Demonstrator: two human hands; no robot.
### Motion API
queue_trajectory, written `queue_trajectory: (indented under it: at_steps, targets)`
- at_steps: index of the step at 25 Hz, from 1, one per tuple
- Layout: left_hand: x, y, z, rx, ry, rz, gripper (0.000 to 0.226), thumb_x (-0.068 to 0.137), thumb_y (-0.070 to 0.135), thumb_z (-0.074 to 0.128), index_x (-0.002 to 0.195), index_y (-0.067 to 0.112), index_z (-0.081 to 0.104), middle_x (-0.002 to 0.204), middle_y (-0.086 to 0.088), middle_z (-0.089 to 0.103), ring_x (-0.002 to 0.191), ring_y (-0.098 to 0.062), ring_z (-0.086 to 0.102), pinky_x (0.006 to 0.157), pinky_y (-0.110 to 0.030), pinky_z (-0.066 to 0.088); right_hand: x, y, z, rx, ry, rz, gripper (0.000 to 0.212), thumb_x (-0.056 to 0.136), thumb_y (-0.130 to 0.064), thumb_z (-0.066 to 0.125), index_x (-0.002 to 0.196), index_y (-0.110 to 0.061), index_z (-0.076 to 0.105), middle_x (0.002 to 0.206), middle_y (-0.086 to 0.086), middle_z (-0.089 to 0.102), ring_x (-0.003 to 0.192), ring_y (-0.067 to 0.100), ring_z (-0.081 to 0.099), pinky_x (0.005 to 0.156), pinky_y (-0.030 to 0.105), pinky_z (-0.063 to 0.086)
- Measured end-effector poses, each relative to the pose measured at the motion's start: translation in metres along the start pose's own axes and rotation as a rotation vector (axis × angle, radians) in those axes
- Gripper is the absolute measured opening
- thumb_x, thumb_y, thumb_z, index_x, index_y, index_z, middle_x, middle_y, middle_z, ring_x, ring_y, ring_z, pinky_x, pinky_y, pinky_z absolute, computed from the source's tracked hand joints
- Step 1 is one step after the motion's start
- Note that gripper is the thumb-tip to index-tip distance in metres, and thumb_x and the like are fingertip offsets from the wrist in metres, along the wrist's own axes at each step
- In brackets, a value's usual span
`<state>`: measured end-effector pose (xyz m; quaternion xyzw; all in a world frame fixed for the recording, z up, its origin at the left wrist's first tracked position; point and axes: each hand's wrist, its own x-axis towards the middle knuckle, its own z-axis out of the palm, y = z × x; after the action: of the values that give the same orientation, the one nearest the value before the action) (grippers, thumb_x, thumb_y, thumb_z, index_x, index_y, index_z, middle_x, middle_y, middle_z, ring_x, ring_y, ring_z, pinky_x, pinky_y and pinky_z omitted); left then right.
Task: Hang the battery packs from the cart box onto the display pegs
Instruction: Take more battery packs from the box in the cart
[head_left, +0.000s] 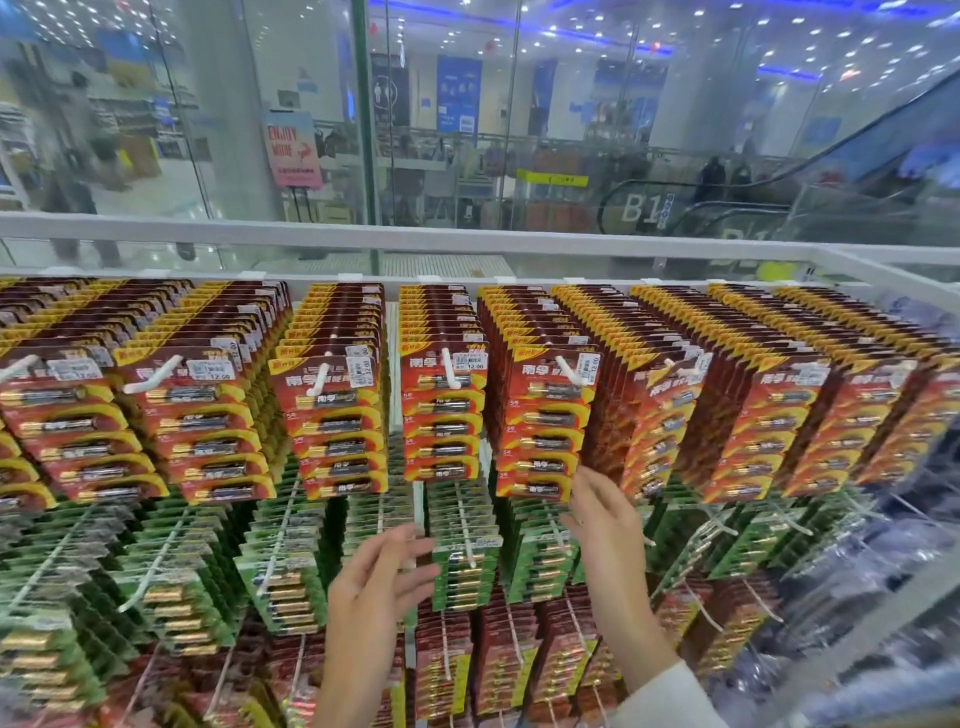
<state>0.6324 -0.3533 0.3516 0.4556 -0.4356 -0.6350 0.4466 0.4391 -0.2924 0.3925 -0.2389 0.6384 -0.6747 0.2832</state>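
Both hands empty, fingers loosely spread: left hand (382, 587) before green battery packs (462, 566), right hand (605, 525) just below red battery packs (545, 426) hanging on white pegs (569, 370).

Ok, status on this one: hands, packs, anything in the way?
Left hand open, empty, by green packs. Right hand open, empty, under red packs. Pegs look full. Cart box not in view.

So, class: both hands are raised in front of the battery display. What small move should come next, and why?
Probably reach back to the cart box for another pack: the left hand and right hand are both open and empty, and the red packs already hang on their pegs.
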Motion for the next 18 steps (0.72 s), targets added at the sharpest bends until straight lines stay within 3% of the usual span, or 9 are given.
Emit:
queue_trajectory:
  at_steps: [3,7,11,16,18]
  targets:
    - [-0.014,-0.005,-0.005,-0.006,-0.033,-0.041,0.025,0.104,0.028,0.056,0.116,0.015,0.073,0.101,-0.007,0.081,0.088,-0.030,0.078,0.082,-0.042,0.059,-0.011,0.018,-0.010,0.001,0.058,-0.003,0.021,0.103,-0.032,0.058,0.120,-0.031,0.070,0.124,-0.012,0.070,0.118,0.010,0.065,0.106,0.037,0.050]
    - [-0.024,-0.033,-0.005,0.029,-0.091,-0.158,0.024,0.105,0.021,0.054,0.114,0.011,0.073,0.101,-0.010,0.081,0.090,-0.038,0.077,0.093,-0.052,0.057,-0.037,0.046,-0.035,0.028,0.144,0.045,0.020,0.103,-0.023,0.058,0.115,-0.025,0.074,0.116,-0.011,0.075,0.108,0.009,0.071,0.096,0.031,0.053]
    - [-0.043,-0.079,0.021,0.107,-0.188,-0.286,0.020,0.105,0.017,0.056,0.111,0.008,0.072,0.098,-0.014,0.080,0.089,-0.040,0.074,0.087,-0.047,0.058,-0.073,0.092,-0.094,0.039,0.288,0.256,0.016,0.099,-0.020,0.064,0.107,-0.018,0.078,0.110,0.000,0.078,0.102,0.019,0.073,0.084,0.028,0.054]
    - [-0.073,-0.134,0.077,0.245,-0.383,-0.438,0.021,0.105,0.006,0.055,0.093,0.007,0.073,0.082,-0.010,0.080,0.056,-0.021,0.073,0.072,-0.037,0.050,-0.131,0.125,-0.195,0.128,0.621,0.441,0.007,0.089,-0.025,0.078,0.091,-0.019,0.077,0.093,0.002,0.079,0.089,0.024,0.072,0.076,0.034,0.050]
    - [-0.090,-0.154,0.109,0.328,-0.471,-0.446,0.020,0.105,0.005,0.055,0.093,0.007,0.071,0.076,-0.005,0.079,0.051,-0.018,0.072,0.072,-0.036,0.050,-0.153,0.132,-0.241,0.152,0.717,0.444,0.008,0.096,-0.017,0.069,0.092,-0.017,0.076,0.089,0.000,0.080,0.087,0.027,0.069,0.079,0.037,0.048]
